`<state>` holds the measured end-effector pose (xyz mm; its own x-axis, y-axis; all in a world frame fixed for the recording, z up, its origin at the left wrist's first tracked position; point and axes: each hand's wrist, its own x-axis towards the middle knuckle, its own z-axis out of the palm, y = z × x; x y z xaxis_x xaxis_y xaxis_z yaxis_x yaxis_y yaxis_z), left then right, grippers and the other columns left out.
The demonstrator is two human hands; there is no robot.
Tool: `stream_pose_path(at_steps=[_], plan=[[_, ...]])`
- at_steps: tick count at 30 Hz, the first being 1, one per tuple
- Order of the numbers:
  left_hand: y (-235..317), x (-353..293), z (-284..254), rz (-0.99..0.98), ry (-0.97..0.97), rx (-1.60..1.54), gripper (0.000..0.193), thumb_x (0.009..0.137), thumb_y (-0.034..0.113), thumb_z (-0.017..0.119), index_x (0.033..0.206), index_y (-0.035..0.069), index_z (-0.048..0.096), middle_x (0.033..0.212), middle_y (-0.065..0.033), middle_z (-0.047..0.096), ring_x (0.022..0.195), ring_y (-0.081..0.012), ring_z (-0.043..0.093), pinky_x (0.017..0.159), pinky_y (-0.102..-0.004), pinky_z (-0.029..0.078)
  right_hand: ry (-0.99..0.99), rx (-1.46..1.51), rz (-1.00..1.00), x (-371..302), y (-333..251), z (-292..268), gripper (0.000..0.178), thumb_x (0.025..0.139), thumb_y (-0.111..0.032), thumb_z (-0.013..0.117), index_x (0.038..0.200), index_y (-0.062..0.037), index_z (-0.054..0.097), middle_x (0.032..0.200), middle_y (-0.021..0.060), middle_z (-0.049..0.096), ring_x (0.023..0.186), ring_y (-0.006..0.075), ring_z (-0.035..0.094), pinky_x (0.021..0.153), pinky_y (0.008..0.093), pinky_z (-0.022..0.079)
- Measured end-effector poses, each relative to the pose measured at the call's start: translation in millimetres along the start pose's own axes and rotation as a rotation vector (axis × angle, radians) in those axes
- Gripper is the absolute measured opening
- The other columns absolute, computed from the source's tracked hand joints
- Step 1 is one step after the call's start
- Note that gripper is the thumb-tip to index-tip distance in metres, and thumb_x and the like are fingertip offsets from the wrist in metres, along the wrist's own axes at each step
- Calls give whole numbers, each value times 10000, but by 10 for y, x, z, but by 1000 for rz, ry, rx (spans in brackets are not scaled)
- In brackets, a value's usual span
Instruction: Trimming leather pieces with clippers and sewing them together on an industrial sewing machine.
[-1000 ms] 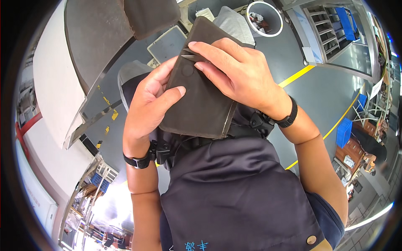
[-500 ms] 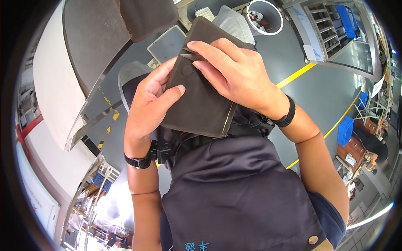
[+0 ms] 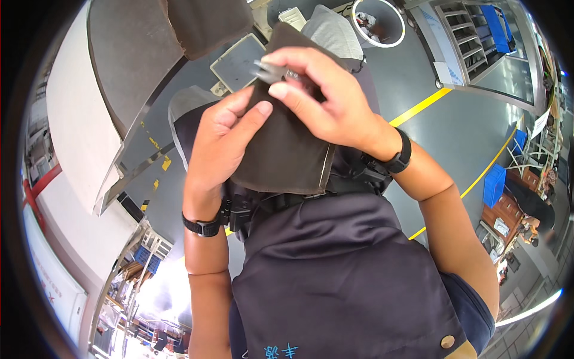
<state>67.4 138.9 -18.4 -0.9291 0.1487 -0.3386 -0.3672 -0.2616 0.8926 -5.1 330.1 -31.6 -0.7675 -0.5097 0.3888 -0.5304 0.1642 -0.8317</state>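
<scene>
Across my lap rests a dark brown panel (image 3: 281,155), flat and roughly rectangular, with a pale worn line along its right edge. My left hand (image 3: 224,134) grips its left edge, thumb on top and fingers beneath. Over the panel's upper part, my right hand (image 3: 326,99) is closed around small metal thread snips (image 3: 272,72). Their pointed blades face left past the panel's edge and are smeared by motion. The palm and fingers hide much of the handle.
A grey worktable (image 3: 134,54) stands at the left, with another brown piece (image 3: 209,27) on its corner. Below it is a shallow grey tray (image 3: 238,63). A white-rimmed waste bin (image 3: 378,45) holds scraps. A wheeled metal cabinet (image 3: 478,54) stands at the far right.
The snips have lifted off the panel's surface and turned up to its left edge, showing more of their body. My left hand has shifted slightly right; the panel's upper part is tilted differently.
</scene>
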Motion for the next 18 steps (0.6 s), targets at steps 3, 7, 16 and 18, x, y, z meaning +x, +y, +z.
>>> stream_pose_path(at_steps=[3,7,16,18], plan=[[-113,5,-24,-119,-4,52,312,1039,138,597,1296,-35,632,1146,-36,702,1015,-80,640,915,-246,503,136,510,185,157,-28,-80,310,959,-97,706,1253,-40,629,936,-42,576,821,16,507,705,195,442],[-87,-44,-23,-51,100,20,339,1031,119,601,1327,-45,607,1169,-51,700,1036,-91,641,930,-255,503,158,436,219,229,98,-217,313,944,-115,733,1233,-34,642,860,-61,561,767,8,492,668,193,419],[-35,-48,-41,0,88,28,414,1018,76,598,1411,-39,538,1207,-77,698,1076,-92,638,933,-250,506,-95,-161,-46,-10,70,-25,296,858,-145,769,1144,-103,700,866,49,656,719,225,672,606,335,544],[-46,-44,-29,26,97,88,425,1008,58,611,1414,-39,532,1204,-75,696,1069,-90,641,938,-253,511,-95,-206,-80,-25,64,0,292,860,-148,765,1142,-106,699,863,43,653,718,232,673,598,337,545]])
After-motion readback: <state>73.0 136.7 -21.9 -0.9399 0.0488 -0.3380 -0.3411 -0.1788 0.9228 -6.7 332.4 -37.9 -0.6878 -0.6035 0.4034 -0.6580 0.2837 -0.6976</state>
